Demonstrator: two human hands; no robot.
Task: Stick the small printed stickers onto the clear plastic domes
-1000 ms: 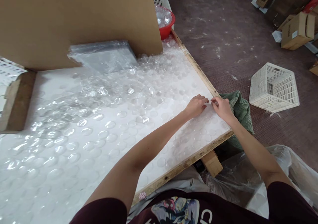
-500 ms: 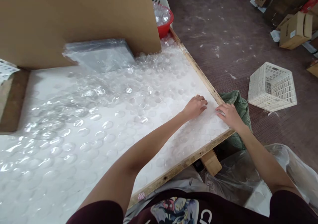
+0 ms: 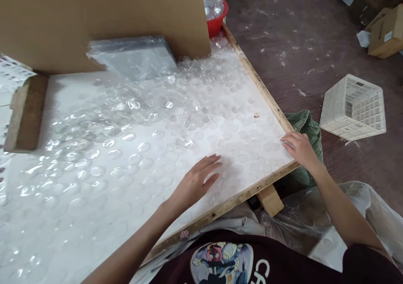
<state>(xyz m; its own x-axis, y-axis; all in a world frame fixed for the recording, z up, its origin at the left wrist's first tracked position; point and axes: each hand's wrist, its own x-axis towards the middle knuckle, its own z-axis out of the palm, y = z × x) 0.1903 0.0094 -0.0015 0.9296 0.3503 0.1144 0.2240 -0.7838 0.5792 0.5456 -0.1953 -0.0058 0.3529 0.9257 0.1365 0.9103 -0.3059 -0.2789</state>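
Round clear plastic pieces (image 3: 117,172) spread flat near, others left heaped far on white, wood-edged desk (image 3: 258,188); left hand (image 3: 200,179) loosely spread above, right hand (image 3: 300,149) curled at right edge, pinch unclear.

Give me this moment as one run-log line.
left hand: open, over clear discs | right hand: at wooden edging, hold unclear | red basin: by edging's far end
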